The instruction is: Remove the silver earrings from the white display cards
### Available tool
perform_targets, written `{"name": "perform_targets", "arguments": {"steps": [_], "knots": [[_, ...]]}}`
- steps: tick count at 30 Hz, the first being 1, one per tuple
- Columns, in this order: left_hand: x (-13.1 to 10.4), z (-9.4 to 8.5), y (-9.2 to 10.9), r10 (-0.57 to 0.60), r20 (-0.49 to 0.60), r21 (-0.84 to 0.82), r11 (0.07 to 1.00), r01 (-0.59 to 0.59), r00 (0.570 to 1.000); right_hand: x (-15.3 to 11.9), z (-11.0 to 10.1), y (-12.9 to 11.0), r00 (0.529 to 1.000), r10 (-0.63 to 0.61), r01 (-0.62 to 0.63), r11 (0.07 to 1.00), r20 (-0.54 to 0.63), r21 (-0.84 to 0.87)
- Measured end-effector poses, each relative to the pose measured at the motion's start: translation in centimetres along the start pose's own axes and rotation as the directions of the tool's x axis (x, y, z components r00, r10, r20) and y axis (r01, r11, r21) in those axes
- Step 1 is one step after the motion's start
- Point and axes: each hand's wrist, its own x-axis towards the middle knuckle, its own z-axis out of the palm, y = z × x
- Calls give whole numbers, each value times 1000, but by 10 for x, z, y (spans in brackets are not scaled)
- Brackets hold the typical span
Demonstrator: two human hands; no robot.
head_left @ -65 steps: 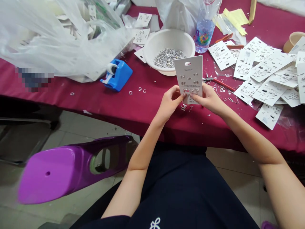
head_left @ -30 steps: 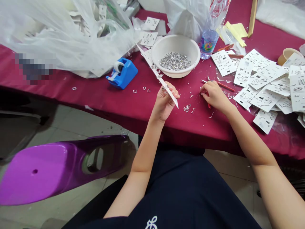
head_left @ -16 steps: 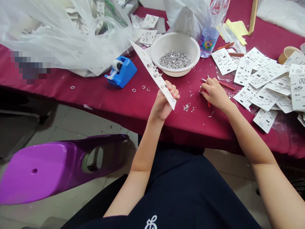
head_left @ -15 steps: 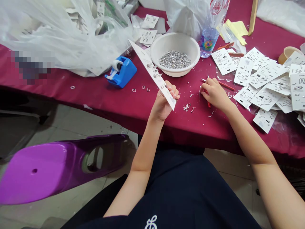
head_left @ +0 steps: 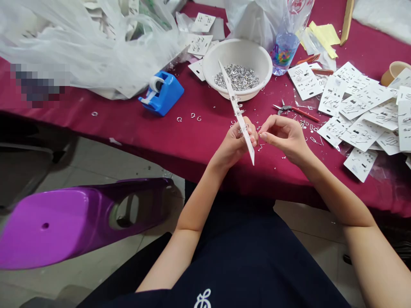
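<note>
My left hand [head_left: 236,143] grips a white jewellery card [head_left: 235,102] near its lower end, holding it on edge to me, with small metal pieces sticking out from its face. Beside it, my right hand [head_left: 285,134] is pinched, thumb and forefinger at the card's back near the left fingertips; whatever lies between them is too small to make out. Red-handled pliers [head_left: 297,111] rest on the cloth just beyond the right hand. A white bowl [head_left: 263,64] of small metal rings stands behind the card, whose upper end overlaps it in view.
Many cards with jewellery [head_left: 361,128] are heaped at right. A blue tape dispenser [head_left: 167,94] and a plastic bag [head_left: 105,51] are at left, a water bottle [head_left: 284,51] behind the bowl. Loose metal bits dot the red tablecloth [head_left: 199,141]. A purple stool [head_left: 61,222] stands below left.
My right hand has left the pliers on the table and come left to the card. My left hand has moved the card right and down and turned it more upright.
</note>
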Motion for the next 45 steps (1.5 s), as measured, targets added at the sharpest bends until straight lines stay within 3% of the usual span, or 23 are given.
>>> {"name": "perform_targets", "arguments": {"steps": [3, 11, 21, 45], "knots": [[-2, -2, -7, -20, 9, 32, 999, 20, 1000, -2, 4, 4, 999, 32, -36, 992, 38, 118], [-2, -6, -11, -25, 22, 28, 999, 25, 999, -2, 6, 12, 997, 71, -77, 968, 34, 240], [-4, 6, -3, 37, -24, -25, 999, -38, 999, -4, 8, 13, 998, -40, 46, 993, -56, 113], [-6, 2, -10, 129, 22, -5, 992, -129, 991, -7, 15, 22, 996, 26, -12, 986, -88, 165]]}}
